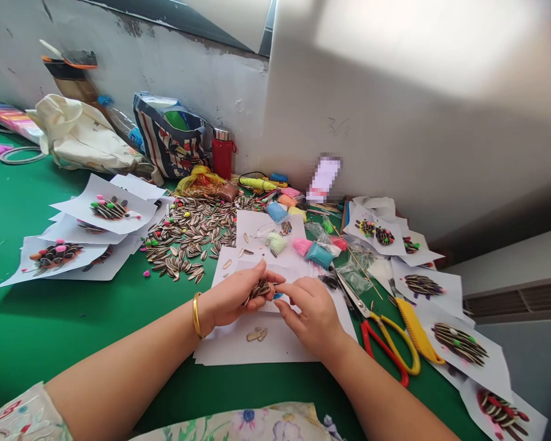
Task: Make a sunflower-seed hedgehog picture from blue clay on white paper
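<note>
Cupped in my left hand point(241, 291) is a cluster of striped sunflower seeds point(258, 290). The fingers of my right hand point(310, 312) meet the left fingertips, and its thumb and forefinger close around a small blue piece point(278, 296), mostly hidden. Both hands are above stacked white paper sheets point(298, 352). A few pale seeds point(257, 334) lie on the sheet just below the hands. A large heap of sunflower seeds point(197, 229) spreads beyond my left hand. Packets of coloured clay, among them a blue one point(319, 255), lie beyond the right hand.
Scissors point(381, 337) and a yellow comb-like tool point(416, 331) lie at right. Papers with seed figures are stacked at left point(112, 199) and along the right point(463, 346). A red flask point(222, 153), striped bag point(169, 135) and cream bag point(82, 138) line the wall.
</note>
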A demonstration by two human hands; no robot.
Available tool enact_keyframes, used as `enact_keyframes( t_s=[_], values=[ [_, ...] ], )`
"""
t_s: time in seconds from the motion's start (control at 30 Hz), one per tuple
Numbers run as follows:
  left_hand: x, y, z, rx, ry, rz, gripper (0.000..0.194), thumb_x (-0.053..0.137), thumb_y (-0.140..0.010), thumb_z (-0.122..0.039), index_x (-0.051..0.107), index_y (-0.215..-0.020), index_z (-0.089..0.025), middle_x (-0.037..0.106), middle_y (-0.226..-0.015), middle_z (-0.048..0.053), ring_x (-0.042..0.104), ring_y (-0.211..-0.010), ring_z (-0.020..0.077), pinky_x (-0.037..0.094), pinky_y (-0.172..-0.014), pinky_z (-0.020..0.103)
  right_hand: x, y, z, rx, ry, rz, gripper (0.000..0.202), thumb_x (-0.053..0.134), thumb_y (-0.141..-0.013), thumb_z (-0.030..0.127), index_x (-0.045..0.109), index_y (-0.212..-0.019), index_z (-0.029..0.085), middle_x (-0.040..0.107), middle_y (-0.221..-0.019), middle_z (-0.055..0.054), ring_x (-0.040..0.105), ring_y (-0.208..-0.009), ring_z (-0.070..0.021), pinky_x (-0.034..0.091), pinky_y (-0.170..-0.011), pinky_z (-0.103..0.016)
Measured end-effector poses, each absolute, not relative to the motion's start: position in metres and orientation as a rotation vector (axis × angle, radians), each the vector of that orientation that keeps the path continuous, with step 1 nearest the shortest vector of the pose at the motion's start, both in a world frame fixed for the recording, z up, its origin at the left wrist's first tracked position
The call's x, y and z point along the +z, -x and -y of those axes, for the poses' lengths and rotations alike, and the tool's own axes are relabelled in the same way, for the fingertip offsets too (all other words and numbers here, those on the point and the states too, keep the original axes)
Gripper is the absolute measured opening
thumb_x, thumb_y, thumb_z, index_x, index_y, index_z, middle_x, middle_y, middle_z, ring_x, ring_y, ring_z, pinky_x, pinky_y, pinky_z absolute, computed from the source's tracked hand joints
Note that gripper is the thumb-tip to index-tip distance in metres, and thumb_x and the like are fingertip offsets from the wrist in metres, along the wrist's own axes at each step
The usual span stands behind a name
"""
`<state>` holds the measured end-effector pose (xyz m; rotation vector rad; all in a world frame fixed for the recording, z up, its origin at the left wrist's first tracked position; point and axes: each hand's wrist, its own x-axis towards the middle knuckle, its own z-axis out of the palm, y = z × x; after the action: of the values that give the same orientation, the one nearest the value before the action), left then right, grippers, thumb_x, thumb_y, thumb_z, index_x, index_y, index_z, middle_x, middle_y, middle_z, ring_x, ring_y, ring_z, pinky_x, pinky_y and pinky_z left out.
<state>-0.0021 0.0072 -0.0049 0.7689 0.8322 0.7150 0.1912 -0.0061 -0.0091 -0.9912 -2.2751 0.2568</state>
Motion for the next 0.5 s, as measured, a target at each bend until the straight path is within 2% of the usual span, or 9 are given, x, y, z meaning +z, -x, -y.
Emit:
enact_keyframes(
  t_s=[0.17,0.33,0.5],
  values=[
    [-0.0068,0.0004,-0.0021,0.598,-0.988,-0.789,0.059,0.034,-0.092,-0.064,0.066,-0.098,-0.015,0.044,-0.055,-0.004,0.024,-0.044,0.0077,0.016,-0.046,0.024,-0.0125,-0.19,0.0072,0.216,0.987,2.329,0.019,0.057,-0.093,0.032,0.067,-0.102,0.02,0.065,-0.081,-0.005,0.053,-0.076,-0.0184,0.035,-0.071,-0.034],
    [-0.0089,-0.0011,-0.0008,0.573,-1.077,-0.809,0.06,0.03,-0.095,-0.062,0.067,-0.096,-0.015,0.034,-0.047,-0.006,0.023,-0.045,0.0099,0.017,-0.048,0.025,-0.0152,-0.188,0.0078,0.267,0.961,2.344,0.013,0.057,-0.093,0.025,0.068,-0.1,0.022,0.067,-0.087,-0.004,0.056,-0.08,-0.018,0.036,-0.073,-0.033],
    [-0.0072,-0.0026,-0.0008,0.58,-1.095,-0.83,0.058,0.033,-0.093,-0.063,0.064,-0.086,-0.015,0.036,-0.049,-0.006,0.024,-0.044,0.0094,0.018,-0.048,0.025,-0.0128,-0.1876,0.0074,0.255,0.998,2.381,0.013,0.061,-0.089,0.026,0.068,-0.098,0.02,0.065,-0.082,-0.004,0.055,-0.078,-0.0187,0.035,-0.073,-0.033]
  ],
)
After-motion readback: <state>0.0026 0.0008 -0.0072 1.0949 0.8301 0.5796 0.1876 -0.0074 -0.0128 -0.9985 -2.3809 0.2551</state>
